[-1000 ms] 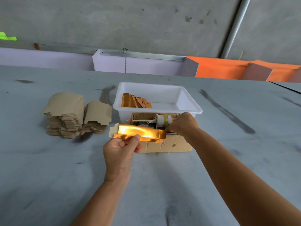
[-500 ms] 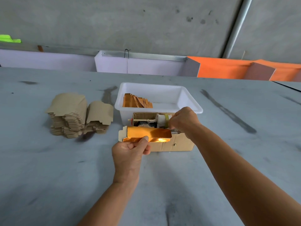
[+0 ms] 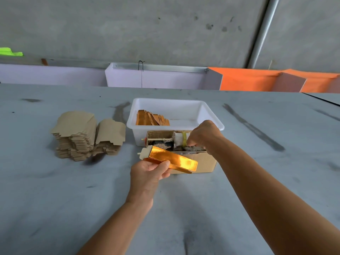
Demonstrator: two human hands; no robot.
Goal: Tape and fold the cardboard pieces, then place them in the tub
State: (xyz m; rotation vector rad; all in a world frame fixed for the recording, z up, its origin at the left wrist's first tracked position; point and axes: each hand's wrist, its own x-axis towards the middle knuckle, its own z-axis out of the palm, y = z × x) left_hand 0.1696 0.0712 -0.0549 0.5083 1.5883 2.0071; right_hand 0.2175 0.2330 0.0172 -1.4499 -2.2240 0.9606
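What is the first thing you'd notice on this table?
The shiny gold cardboard piece, pinched in the left hand at the middle. Just behind it, the right hand reaches into a brown box holding a tape roll. More gold pieces sit in the white tub beyond.

A workshop: bare concrete wall, scuffed grey worktable, stacked cardboard blanks

One tub, one cardboard box, two blank stacks, two hands.
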